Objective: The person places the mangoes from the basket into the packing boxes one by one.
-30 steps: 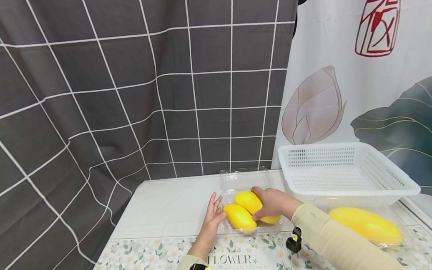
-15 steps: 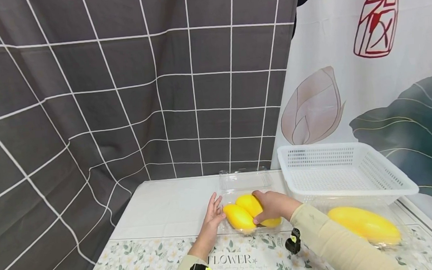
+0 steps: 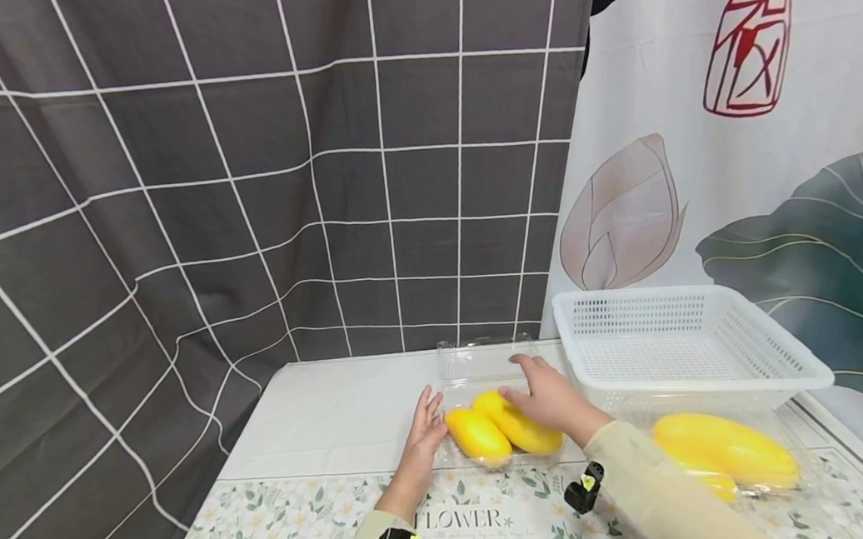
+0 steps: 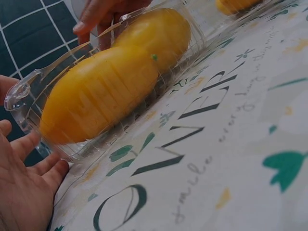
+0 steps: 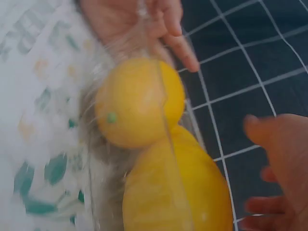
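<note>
Two yellow mangoes, a left one (image 3: 478, 436) and a right one (image 3: 527, 430), lie side by side in a clear plastic clamshell box (image 3: 462, 466). The box's lid (image 3: 475, 360) is folded back toward the wall. At the box's left end is my left hand (image 3: 419, 441), its fingers extended along the clear wall; in the left wrist view, fingertips (image 4: 57, 173) lie close to the box's lower corner. My right hand (image 3: 553, 396) hovers by the right mango with thumb and fingers spread, and a gap separates it from the fruit in the right wrist view.
Right of the box stands a white perforated basket (image 3: 698, 380). In front of it, another clear box holds more yellow mangoes (image 3: 733, 453), partly hidden by my right sleeve (image 3: 650, 488). A grey checked curtain (image 3: 425, 178) hangs behind the table.
My right hand has let go of the right mango, which sits lower in the box, and has risen slightly away. My left hand has stayed in place.
</note>
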Motion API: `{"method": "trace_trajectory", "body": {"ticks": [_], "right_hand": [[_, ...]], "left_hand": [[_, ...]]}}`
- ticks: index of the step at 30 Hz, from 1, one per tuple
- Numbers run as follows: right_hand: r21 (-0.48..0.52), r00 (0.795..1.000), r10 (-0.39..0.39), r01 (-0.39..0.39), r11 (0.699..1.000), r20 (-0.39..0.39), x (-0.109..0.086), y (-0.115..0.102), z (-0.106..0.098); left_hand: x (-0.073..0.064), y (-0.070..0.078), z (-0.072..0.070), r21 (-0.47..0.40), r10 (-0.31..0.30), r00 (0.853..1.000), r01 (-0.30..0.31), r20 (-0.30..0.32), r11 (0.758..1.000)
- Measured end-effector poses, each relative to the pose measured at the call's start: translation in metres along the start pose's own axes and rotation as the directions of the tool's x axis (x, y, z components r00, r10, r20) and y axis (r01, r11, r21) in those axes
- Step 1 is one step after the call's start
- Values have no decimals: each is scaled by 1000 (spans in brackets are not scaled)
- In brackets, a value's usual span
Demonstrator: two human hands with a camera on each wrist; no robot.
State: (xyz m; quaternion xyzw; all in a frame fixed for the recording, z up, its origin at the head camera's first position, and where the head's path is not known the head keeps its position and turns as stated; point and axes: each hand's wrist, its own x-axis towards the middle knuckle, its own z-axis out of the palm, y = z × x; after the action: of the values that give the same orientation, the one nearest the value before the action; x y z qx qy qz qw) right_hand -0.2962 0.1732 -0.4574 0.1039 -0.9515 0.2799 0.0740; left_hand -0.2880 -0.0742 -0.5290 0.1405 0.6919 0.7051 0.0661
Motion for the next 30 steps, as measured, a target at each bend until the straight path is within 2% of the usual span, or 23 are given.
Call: {"method": "trace_trajectory", "body": {"ticks": [3,7,10,14,17,18,23,26,30], "right_hand": [[69,995,74,-70,995,-70,2,5,2],[165,975,221,-216,962,-13,0,12,5],[259,944,322,-328,908,69,-5,18,8],[423,909,387,-415,806,155,-9,23,9],[518,902,390,-427,741,186,-11,24,7],[537,903,385,-425,729,192,-12,24,7],[559,905,368,-423,713,216,-17,23,9],[570,900,375,-432,699,222,-19,21,12],[603,904,372,-420,678,211,-21,21,15]], "left_hand": [[0,0,0,3,4,1000,-4,-2,1000],[0,1,-1,-12,8,1000,-8,-10,1000],[0,2,-2,-36,11,1000,-11,-3,999],[0,3,-1,-83,21,1000,-20,9,996],[0,3,-1,-105,24,1000,-23,4,994],[0,3,-2,-105,29,1000,-30,-4,994],[1,1,-4,-80,41,994,-49,-98,996],[3,1,-6,-68,40,986,-51,-161,996],[3,1,-8,-73,38,973,-56,-228,996]]}}
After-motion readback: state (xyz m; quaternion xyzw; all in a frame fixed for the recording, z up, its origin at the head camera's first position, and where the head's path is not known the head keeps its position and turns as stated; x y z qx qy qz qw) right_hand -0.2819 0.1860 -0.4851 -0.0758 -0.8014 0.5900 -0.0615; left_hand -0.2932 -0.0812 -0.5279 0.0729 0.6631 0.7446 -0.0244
